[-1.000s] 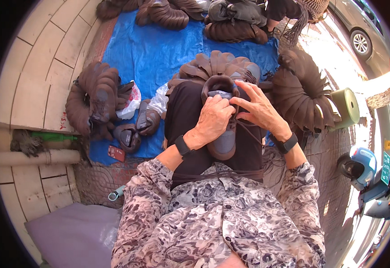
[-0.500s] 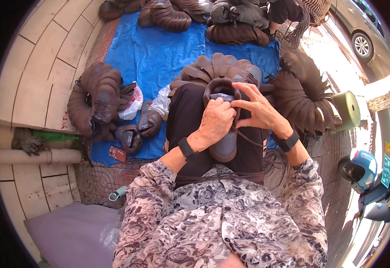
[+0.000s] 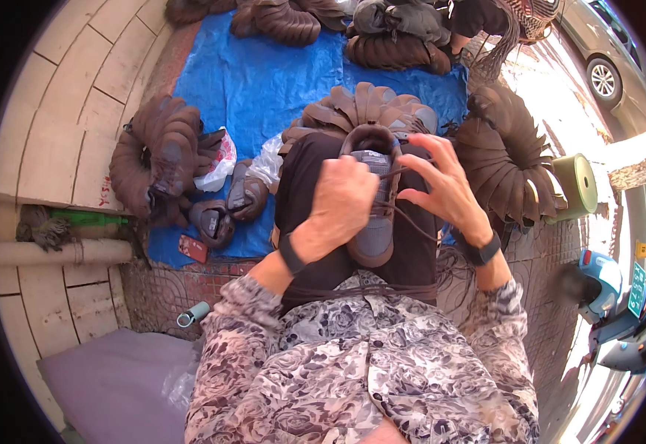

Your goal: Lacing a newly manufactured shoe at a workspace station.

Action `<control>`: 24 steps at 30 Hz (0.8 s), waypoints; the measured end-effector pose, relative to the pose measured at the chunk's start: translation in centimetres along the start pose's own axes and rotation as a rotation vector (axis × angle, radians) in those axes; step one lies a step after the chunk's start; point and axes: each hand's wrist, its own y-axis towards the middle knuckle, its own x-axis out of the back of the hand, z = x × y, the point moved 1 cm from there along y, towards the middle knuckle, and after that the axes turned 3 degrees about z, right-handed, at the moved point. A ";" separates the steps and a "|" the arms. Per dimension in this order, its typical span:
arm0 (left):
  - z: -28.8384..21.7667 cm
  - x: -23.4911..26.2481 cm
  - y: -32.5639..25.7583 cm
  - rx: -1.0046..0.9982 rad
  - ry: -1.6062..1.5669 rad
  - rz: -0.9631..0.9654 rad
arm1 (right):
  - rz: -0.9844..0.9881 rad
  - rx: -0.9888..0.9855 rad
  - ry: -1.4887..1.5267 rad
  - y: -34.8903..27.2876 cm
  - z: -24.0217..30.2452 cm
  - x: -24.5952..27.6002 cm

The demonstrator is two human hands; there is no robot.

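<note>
On my lap lies a dark brown-grey shoe (image 3: 371, 240), its toe pointing toward my body and its padded collar facing away. My left hand (image 3: 341, 198), a little blurred, is closed over the left side of the lacing, with a dark shoelace (image 3: 392, 175) stretching from it across the tongue. My right hand (image 3: 443, 181) is at the shoe's right side, thumb and fingers apart. Its fingertips are close to the eyelet edge and the lace; whether they touch is unclear. Another length of lace loops below the right hand.
Beyond my knees, fanned rings of shoe pieces (image 3: 360, 107) lie on a blue tarp (image 3: 264, 89). Loose shoes (image 3: 213, 222), plastic bags and a red phone-like object (image 3: 193, 249) are at left. A green roll (image 3: 574, 185) stands right, near a scooter (image 3: 608, 285). Another person sits at far right.
My left hand has moved left and slightly toward me from the shoe's middle, drawing the lace across. My right hand has shifted a little right, its fingers spreading from the left hand.
</note>
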 end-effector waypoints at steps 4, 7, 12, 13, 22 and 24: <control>6.3 3.6 -5.1 0.292 0.170 -0.184 | 0.128 -0.304 0.333 -4.2 2.7 -1.4; 10.7 2.4 -7.7 0.380 -0.196 -0.063 | 0.012 -0.257 0.191 -5.3 3.1 -4.3; 6.5 0.2 -4.3 0.209 -0.218 -0.243 | 0.005 -0.328 -0.134 -5.2 3.2 -1.8; 5.8 0.1 -3.4 0.128 -0.317 -0.188 | -0.032 -0.347 -0.144 -5.2 3.2 -1.4; 5.4 0.0 -2.6 0.423 -1.159 -0.047 | -0.416 -0.445 -0.022 -4.6 3.3 -2.1; 7.0 1.7 -3.4 0.603 -1.331 -0.090 | -0.477 -0.486 0.050 -5.1 2.4 -3.7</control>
